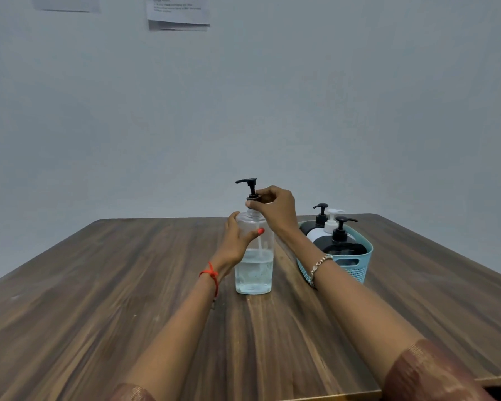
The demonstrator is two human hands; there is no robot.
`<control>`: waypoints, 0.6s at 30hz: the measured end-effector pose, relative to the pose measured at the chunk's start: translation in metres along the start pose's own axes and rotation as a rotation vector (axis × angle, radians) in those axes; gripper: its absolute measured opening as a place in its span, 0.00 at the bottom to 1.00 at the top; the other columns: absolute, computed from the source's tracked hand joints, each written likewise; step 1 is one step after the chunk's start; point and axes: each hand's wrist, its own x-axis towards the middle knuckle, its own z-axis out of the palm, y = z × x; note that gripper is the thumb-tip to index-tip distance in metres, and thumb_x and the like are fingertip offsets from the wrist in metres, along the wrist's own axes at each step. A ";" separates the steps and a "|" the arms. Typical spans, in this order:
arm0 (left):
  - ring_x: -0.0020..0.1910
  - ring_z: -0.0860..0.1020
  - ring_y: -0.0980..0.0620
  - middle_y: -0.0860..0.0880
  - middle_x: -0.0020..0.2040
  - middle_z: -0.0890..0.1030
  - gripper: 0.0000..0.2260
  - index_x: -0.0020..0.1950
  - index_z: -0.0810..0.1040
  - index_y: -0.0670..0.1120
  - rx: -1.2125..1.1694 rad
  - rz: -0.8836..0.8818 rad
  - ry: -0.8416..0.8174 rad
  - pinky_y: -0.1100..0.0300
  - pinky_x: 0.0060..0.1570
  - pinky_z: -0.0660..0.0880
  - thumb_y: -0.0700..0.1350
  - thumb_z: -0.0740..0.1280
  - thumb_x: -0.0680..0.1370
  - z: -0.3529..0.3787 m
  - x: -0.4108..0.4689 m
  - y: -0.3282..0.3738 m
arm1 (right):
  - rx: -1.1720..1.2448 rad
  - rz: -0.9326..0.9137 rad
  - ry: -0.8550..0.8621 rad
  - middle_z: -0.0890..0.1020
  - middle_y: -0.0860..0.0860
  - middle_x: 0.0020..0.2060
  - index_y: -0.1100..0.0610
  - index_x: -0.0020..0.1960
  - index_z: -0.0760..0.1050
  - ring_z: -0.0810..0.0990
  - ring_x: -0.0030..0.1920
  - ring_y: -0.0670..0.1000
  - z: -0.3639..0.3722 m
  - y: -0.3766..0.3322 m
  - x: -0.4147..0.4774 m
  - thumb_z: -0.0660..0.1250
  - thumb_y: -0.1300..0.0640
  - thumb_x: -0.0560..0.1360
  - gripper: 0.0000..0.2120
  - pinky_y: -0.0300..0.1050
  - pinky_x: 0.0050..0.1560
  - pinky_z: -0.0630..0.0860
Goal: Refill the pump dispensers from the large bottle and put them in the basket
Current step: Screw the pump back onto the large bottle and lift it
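A tall clear bottle (pixel 254 273) stands upright in the middle of the wooden table (pixel 99 285), about half full of clear liquid. A black pump head (pixel 248 185) sits on its neck. My left hand (pixel 237 241) wraps around the bottle's upper body. My right hand (pixel 275 205) pinches the pump's black collar at the neck. To the right, a light blue basket (pixel 356 266) holds three pump dispensers: two dark ones (pixel 342 241) and a white one (pixel 326 227) between them.
The table meets a plain grey wall at the back. Paper sheets (pixel 178 13) hang high on that wall. The table's front edge runs under my forearms, and its right edge lies beyond the basket.
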 end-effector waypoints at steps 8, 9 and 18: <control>0.65 0.69 0.47 0.44 0.71 0.64 0.33 0.73 0.51 0.48 -0.015 0.013 0.001 0.53 0.63 0.69 0.49 0.67 0.75 0.001 0.000 -0.001 | 0.114 0.128 -0.073 0.81 0.58 0.47 0.63 0.53 0.78 0.78 0.46 0.51 -0.007 0.003 0.005 0.67 0.67 0.71 0.10 0.43 0.49 0.75; 0.66 0.69 0.46 0.44 0.71 0.64 0.33 0.73 0.51 0.47 -0.015 0.014 0.006 0.52 0.64 0.69 0.49 0.67 0.75 0.000 0.000 -0.001 | 0.126 0.142 -0.135 0.82 0.60 0.49 0.64 0.55 0.78 0.79 0.46 0.51 -0.008 0.003 0.006 0.67 0.68 0.71 0.13 0.39 0.49 0.76; 0.67 0.68 0.48 0.45 0.71 0.65 0.32 0.73 0.52 0.47 -0.013 0.038 -0.014 0.55 0.65 0.67 0.48 0.67 0.75 -0.001 0.000 -0.002 | -0.113 0.070 -0.169 0.78 0.50 0.38 0.60 0.47 0.72 0.76 0.37 0.44 -0.003 0.002 0.011 0.77 0.58 0.65 0.17 0.34 0.39 0.72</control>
